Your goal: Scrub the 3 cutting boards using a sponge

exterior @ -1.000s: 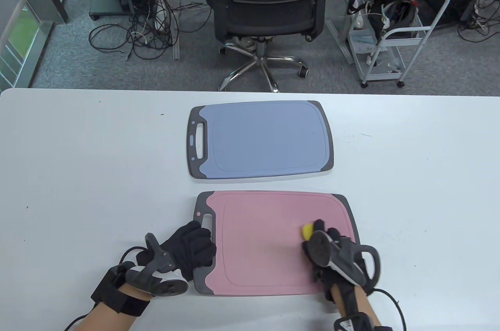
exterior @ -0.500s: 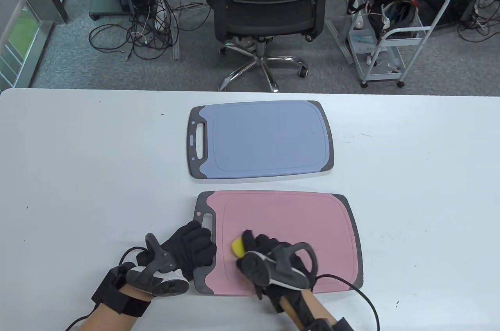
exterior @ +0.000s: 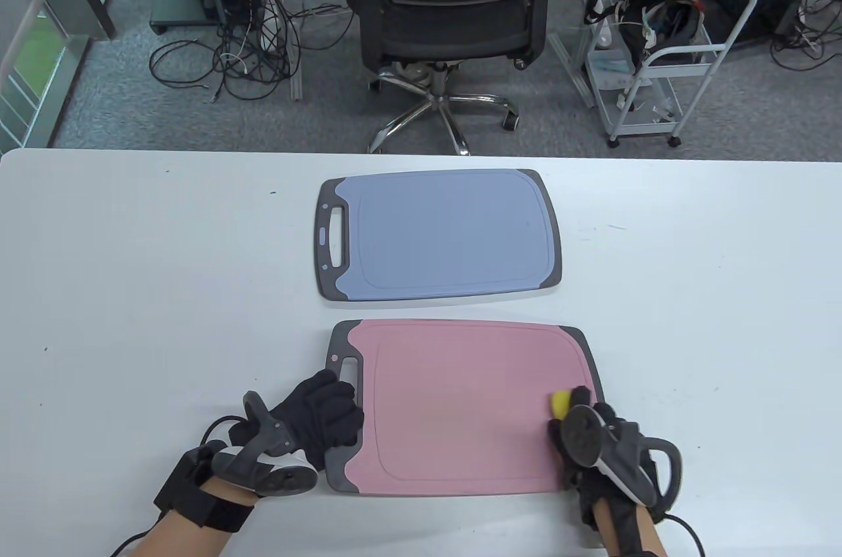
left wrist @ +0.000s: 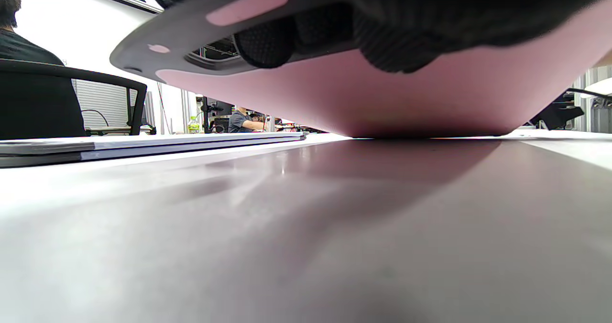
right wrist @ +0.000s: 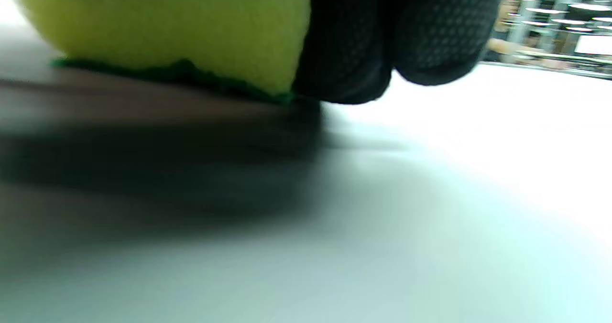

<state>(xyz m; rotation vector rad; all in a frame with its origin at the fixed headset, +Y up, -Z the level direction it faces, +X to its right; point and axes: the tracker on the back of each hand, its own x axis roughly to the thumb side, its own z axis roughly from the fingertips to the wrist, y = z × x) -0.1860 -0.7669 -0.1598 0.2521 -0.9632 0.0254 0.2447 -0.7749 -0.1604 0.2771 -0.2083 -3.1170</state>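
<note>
A: Where is the sponge (exterior: 561, 402) sitting?

B: It is lying on the pink cutting board (exterior: 460, 406), close to that board's right end, and the board itself is lying near the front edge of the surface (exterior: 131, 294). The right wrist view is showing the sponge's dark green underside pressing down onto the board.

A: And what is the grip doing there?

B: The right hand (exterior: 595, 445) is curling its fingers (right wrist: 420, 36) over the sponge and holding it, so that grip is closing round the sponge.

A: What about the other hand?

B: The left hand (exterior: 316, 419) is resting on the pink board's grey handle end. In the left wrist view its fingertips (left wrist: 267, 46) are poking through the handle slot and wrapping round the grey rim, so this grip is holding the board. That end is looking raised off the surface in that view.

A: Are any other boards showing?

B: A blue cutting board (exterior: 441, 235) is lying flat farther back, towards the middle of the surface, with its handle end pointing left. It is sitting apart from the pink one, with a strip of bare white between them. I am seeing only these two boards.
</note>
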